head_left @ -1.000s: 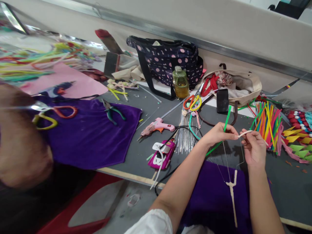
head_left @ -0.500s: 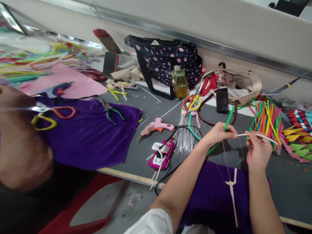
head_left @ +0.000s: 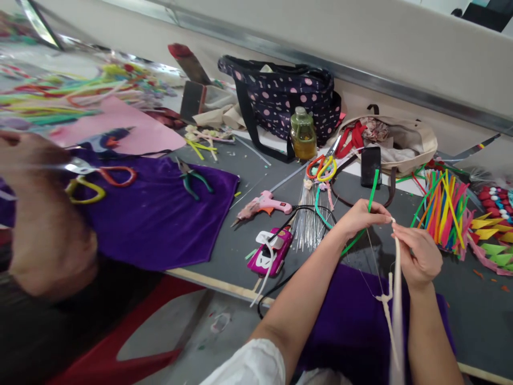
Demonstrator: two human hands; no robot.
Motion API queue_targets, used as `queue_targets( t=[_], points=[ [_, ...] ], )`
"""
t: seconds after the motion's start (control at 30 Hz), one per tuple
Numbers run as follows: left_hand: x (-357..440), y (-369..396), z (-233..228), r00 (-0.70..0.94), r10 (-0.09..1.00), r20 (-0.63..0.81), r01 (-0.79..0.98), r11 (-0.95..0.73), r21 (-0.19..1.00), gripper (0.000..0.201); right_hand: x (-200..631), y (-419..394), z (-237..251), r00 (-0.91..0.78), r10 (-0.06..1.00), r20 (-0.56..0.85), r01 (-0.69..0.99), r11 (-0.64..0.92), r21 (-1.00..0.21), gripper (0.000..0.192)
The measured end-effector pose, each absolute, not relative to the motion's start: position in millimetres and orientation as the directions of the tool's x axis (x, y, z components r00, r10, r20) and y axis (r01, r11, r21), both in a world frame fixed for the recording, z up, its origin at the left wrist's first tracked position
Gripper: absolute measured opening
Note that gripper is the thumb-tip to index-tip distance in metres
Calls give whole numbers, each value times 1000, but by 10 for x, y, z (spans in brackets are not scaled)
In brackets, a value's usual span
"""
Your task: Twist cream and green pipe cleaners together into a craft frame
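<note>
My left hand (head_left: 363,216) pinches the top of a thin wire frame (head_left: 374,267) together with a green pipe cleaner (head_left: 372,195). My right hand (head_left: 417,254) grips a white pipe cleaner (head_left: 396,299) close to the same spot; its loose end hangs down towards me. The frame's lower stem (head_left: 388,307) is wrapped in white fuzz and hangs over a purple cloth (head_left: 352,326) at the table's near edge. Both hands meet at the fingertips.
A bundle of coloured pipe cleaners (head_left: 443,211) lies right of my hands. A pink glue gun (head_left: 264,203), a magenta tool (head_left: 269,251), thin wires (head_left: 308,224), scissors (head_left: 320,167), a phone (head_left: 371,166), a bottle (head_left: 303,133) and bags (head_left: 288,99) crowd the grey table (head_left: 476,315). Another person's head (head_left: 44,230) is at left.
My right hand swung the white pipe cleaner from pointing out to the right to hanging down, and moved back in against my left fingertips. The camera shifted slightly.
</note>
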State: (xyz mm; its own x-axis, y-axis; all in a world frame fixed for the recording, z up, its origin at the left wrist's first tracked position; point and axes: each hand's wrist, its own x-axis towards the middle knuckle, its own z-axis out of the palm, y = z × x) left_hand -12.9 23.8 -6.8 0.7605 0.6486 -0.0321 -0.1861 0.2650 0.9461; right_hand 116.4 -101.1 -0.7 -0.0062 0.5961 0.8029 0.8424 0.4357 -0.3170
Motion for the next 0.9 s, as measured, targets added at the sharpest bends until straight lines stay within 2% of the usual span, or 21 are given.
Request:
queue_targets(
  t=[0.07,0.13,0.27,0.37,0.47,0.53,0.6,0.8,0.9],
  points=[
    [-134,249,-74,767,641,-27,-192,269,944,31,1135,-1006,4,-4,630,776,829,436,-350,35],
    [-138,250,-74,775,631,-30,-180,266,947,32,1083,-1006,-3,70,667,742,786,421,-453,33],
    [-148,232,-52,796,604,-17,-175,257,950,31,993,-994,-50,408,672,618,563,348,-750,24],
    [-159,215,-25,814,581,1,-172,240,955,31,1022,-952,-74,549,701,456,379,279,-883,31],
    [-167,203,-2,814,581,17,-175,217,960,30,1111,-907,-74,546,812,206,149,148,-978,32],
    [-166,198,0,812,583,23,-177,209,962,30,1165,-896,-66,462,886,27,-4,33,-999,28],
    [-157,197,-12,810,586,20,-176,211,962,30,1197,-904,-58,390,917,-84,-84,-56,-995,27],
    [-121,202,-79,805,592,30,-191,212,958,32,1169,-933,-63,444,891,-97,-12,-102,-995,28],
    [-124,200,-74,803,595,29,-186,203,961,30,1132,-930,-53,472,871,-135,-52,-125,-991,30]
  ],
)
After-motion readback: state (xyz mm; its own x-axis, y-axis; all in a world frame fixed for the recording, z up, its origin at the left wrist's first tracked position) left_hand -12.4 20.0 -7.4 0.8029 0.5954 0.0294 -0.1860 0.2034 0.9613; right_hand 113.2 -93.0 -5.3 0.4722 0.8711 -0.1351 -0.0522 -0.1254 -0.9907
